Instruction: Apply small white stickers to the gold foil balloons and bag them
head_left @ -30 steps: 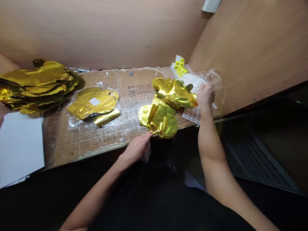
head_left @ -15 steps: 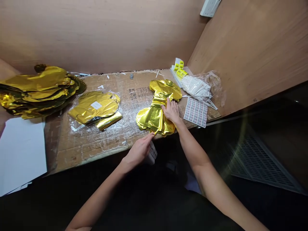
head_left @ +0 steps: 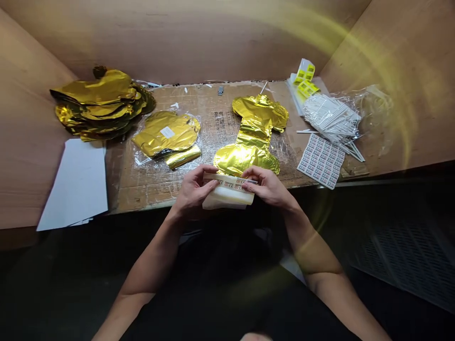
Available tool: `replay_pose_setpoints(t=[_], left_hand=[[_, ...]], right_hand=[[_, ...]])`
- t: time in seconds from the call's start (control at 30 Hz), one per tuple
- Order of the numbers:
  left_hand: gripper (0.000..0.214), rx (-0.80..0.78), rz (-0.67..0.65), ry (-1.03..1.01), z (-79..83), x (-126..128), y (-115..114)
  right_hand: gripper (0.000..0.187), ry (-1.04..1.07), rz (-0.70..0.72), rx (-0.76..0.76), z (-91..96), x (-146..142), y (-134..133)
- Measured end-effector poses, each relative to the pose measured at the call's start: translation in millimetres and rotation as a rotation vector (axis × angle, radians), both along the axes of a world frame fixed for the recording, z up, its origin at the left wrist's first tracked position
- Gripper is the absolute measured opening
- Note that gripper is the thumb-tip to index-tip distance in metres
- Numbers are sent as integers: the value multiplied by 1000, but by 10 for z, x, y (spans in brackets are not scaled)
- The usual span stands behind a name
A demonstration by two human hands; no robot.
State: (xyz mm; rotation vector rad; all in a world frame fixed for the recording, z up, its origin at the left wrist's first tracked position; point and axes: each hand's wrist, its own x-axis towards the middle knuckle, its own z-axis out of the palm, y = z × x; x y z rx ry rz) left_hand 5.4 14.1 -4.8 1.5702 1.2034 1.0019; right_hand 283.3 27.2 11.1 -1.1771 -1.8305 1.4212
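Observation:
A flat gold foil balloon (head_left: 254, 137) lies unfolded in the middle of the cardboard-covered table (head_left: 149, 184). Just in front of it, at the table's near edge, both hands hold a stack of clear plastic bags (head_left: 227, 192) with printed red and black marks along the top. My left hand (head_left: 192, 189) pinches its left end with curled fingers. My right hand (head_left: 268, 185) grips its right end, fingers closed on the top edge.
A pile of gold foil balloons (head_left: 101, 102) sits back left. A bagged gold balloon (head_left: 165, 139) lies left of centre. White sheets (head_left: 76, 182) lie at the left edge. At right are a sticker sheet (head_left: 322, 160), a bag of white sticks (head_left: 332, 118) and yellow labels (head_left: 305, 80).
My right hand left the gold balloon, which now lies flat, and came back to the table edge. Both hands have lifted the stack of plastic bags. The view shifted left.

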Motion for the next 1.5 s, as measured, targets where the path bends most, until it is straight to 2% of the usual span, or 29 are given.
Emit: replay_pose_setpoints(t=[0.07,0.17,0.27,0.37,0.5,0.63,0.77,0.87,0.97,1.07,1.17,1.23,1.3,1.37,1.5], left_hand=[[33,139,-71,200,91,-6,22],[33,339,-165,519,249,45,83],[27,303,-276,675,318,129,178],[24,170,-341,616,293,183,269],[24,76,-328,479,266,202,314],[29,13,-345,393,280,203,310],[35,-21,-355,382,278,201,308],[38,-7,-350,397,264,183,311],[37,25,-342,460,213,154,299],[33,174,-357,550,101,147,243],[28,381,-441,566,-68,182,154],[26,429,-496,579,-196,216,101],[25,436,-517,624,-315,242,65],[25,450,-515,657,-405,254,46],[24,459,-495,609,-471,237,34]], right_hand=[[31,9,-54,17,-4,-64,-86],[25,-3,-43,14,-15,-132,-99],[25,-2,-31,13,-16,-158,-92],[28,-40,-39,29,-12,-165,-99],[25,-74,-66,79,-30,-193,-110],[23,-166,-112,334,-91,-223,-117],[28,-312,-33,553,-139,-253,-146],[23,-378,-8,671,-130,-286,-184],[18,-292,-119,660,-69,-263,-148],[16,-176,-285,467,-17,-146,50],[15,-200,-276,271,-71,-50,312],[14,-267,-208,204,-164,-67,415],[14,-384,-152,209,-254,-144,428],[13,-554,-124,278,-303,-226,375],[17,-895,-214,465,-274,-221,262]])
